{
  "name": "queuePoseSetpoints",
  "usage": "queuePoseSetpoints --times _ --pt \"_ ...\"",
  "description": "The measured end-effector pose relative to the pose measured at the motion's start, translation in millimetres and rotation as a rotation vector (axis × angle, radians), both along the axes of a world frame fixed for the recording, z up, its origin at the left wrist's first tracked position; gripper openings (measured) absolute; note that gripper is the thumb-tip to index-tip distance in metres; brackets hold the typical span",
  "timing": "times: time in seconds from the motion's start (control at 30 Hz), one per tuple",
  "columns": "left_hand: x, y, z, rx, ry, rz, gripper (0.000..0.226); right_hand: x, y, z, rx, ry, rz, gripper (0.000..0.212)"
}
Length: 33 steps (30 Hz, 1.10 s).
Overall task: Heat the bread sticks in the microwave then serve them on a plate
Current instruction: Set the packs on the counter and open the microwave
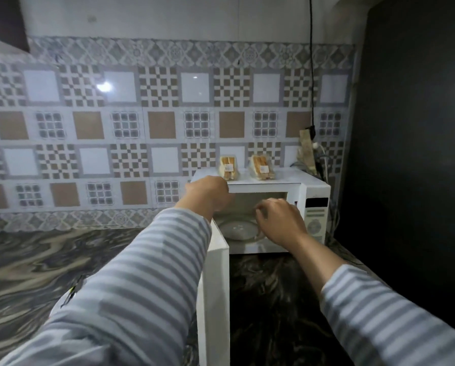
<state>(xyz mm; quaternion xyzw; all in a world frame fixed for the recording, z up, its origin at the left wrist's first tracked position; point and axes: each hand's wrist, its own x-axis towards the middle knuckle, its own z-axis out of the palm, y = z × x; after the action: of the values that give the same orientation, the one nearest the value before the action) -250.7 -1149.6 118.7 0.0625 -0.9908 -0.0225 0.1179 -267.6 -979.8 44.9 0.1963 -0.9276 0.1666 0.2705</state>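
Observation:
A white microwave stands on the counter at the right, and its door is swung open toward me. Inside lies a glass turntable. Two clear packs of bread sticks rest on top, one on the left and one on the right. My left hand is at the upper left corner of the opening, just below the left pack, fingers curled away from view. My right hand hovers in front of the cavity over the turntable's right side, fingers bent. Whatever either palm holds is hidden.
The dark marbled counter stretches to the left and in front of the microwave. A patterned tile wall runs behind. A black cord hangs down to a plug and wires behind the microwave. A dark panel closes the right side.

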Motion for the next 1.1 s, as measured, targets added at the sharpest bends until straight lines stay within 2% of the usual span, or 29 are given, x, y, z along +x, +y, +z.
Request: queuePoseSetpoints --times 0.23,0.33,0.53,0.73,0.9,1.1 --pt "-88.0 28.7 11.4 0.11 0.149 0.024 0.046 -97.0 5.6 32.8 -0.118 -0.04 -0.027 0.026" --pt "-130.7 34.5 11.7 0.188 0.21 0.045 0.054 -146.9 6.3 47.9 -0.099 -0.023 -0.048 0.025" --pt "-210.2 36.8 3.8 0.248 0.337 0.108 0.061 -225.5 10.6 65.2 -0.115 -0.056 0.003 0.044" --pt "-259.1 18.8 -12.8 0.27 0.295 0.138 0.079 -281.9 -4.9 61.9 -0.196 -0.172 0.014 0.061" --pt "-271.3 6.5 -21.2 0.343 0.267 0.182 0.078 -295.5 -15.6 58.1 -0.159 -0.243 -0.013 0.084" --pt "-265.6 -2.0 -21.5 0.32 0.249 0.233 0.077 -297.1 -18.1 59.5 -0.212 -0.316 -0.042 0.087"
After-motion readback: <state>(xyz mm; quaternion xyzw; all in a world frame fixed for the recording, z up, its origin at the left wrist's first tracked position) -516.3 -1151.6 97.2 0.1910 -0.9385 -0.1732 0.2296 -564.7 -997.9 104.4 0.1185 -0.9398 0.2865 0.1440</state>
